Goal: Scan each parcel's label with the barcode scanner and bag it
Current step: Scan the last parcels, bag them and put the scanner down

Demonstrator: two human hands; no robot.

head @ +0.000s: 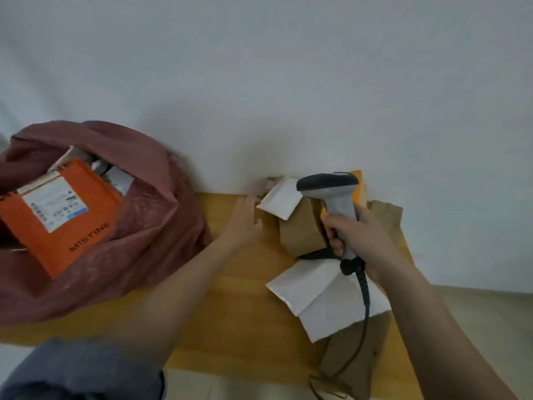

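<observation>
a dark red bag [138, 226] on the wooden tabletop [230, 313] holds an orange labelled parcel [57, 215], the left hand [243, 220] lies flat with fingers straight beside two white [281, 197] and three brown parcels [300, 232], and the right hand [354, 235] grips one grey barcode scanner [331, 194].

orange parcel [62, 215]: "MISTINE" along edge | its white label [54, 204]: print too blurred 2 read

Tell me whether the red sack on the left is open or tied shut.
Open. The dark red plastic sack gapes at its mouth, and an orange padded mailer with a white label lies exposed inside with other parcels.
</observation>
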